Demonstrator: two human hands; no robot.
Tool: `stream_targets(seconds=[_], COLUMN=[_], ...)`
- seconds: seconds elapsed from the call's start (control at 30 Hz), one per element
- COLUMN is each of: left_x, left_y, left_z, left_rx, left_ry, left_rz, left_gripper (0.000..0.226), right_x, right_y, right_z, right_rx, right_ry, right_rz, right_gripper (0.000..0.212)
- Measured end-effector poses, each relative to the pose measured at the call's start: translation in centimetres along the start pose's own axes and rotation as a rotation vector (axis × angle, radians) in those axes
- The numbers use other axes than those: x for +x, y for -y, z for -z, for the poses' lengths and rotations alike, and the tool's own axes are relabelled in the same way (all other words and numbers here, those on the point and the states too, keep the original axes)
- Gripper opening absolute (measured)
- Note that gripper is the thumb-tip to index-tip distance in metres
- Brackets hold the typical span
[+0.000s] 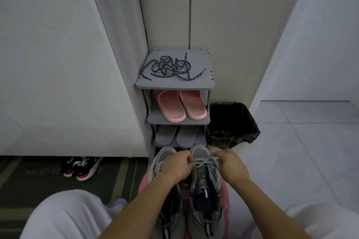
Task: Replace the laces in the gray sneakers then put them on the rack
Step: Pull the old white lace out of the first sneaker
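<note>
My knees in white trousers (64,215) frame the two gray sneakers, which lie side by side on a pink surface (226,198) between them. Each sneaker's long axis runs straight away from me, heel nearest and toe toward the shoe rack (174,84).

My left hand (177,165) lies over the left sneaker (165,154), its fingers curled and pinching the light gray lace (206,162) of the right sneaker (204,182). My right hand (229,163) pinches the lace's other side.

Beyond the toes, the rack holds gray slippers (176,136), then pink slippers (181,105). Tangled dark laces (172,68) lie on its top shelf. A black-lined bin (231,122) stands just beside it.
</note>
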State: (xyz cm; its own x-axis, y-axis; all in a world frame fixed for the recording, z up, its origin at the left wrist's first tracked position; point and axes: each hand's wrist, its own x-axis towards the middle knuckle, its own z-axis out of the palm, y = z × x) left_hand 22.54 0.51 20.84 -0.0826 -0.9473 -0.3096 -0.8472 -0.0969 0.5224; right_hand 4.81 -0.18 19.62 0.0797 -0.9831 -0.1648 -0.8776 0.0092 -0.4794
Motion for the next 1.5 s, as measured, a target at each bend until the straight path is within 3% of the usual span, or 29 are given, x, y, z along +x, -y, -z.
stream_targets(seconds=[0.27,0.4,0.63,0.87,1.0,1.13,1.2,1.3,1.4,1.5], left_x=[0.7,1.1,0.8,0.8,0.6,1.0,1.2,1.1,0.9,0.6], left_y=[-0.3,-0.5,-0.6,-1.0,-1.5,-1.5,-1.7,-1.8,-1.5,-1.2], left_z=[0.0,0.1,-0.4,-0.4,-0.2,0.3,0.4,0.7,1.0,0.8], left_rx=[0.055,0.068,0.050,0.049,0.109,0.127,0.121,0.091,-0.004,-0.005], left_ry=[0.019,0.025,-0.013,0.000,0.011,0.039,0.054,0.072,0.104,0.094], left_rz=[-0.062,-0.035,-0.022,-0.021,-0.009,-0.012,0.003,0.012,0.004,0.012], left_gripper=[0.010,0.004,0.010,0.014,0.016,0.013,0.012,0.013,0.010,0.020], right_x=[-0.2,-0.2,0.8,-0.3,-1.6,-2.7,-3.4,-4.1,-4.8,-5.3], right_y=[-0.2,-0.2,0.1,0.1,0.0,0.0,0.5,1.3,1.5,1.5], right_z=[0.4,0.6,0.6,1.5,1.7,1.2,0.9,0.4,0.0,-0.3], right_rx=[-0.167,-0.072,-0.271,-0.245,-0.308,-0.167,-0.027,0.063,0.026,0.149], right_ry=[0.010,-0.013,0.058,-0.078,0.026,0.160,0.187,0.155,0.131,0.070], right_rz=[0.123,0.104,0.180,0.227,0.203,0.102,0.052,0.018,0.023,-0.045], right_gripper=[0.017,0.026,0.026,0.015,0.024,0.021,0.032,0.047,0.034,0.041])
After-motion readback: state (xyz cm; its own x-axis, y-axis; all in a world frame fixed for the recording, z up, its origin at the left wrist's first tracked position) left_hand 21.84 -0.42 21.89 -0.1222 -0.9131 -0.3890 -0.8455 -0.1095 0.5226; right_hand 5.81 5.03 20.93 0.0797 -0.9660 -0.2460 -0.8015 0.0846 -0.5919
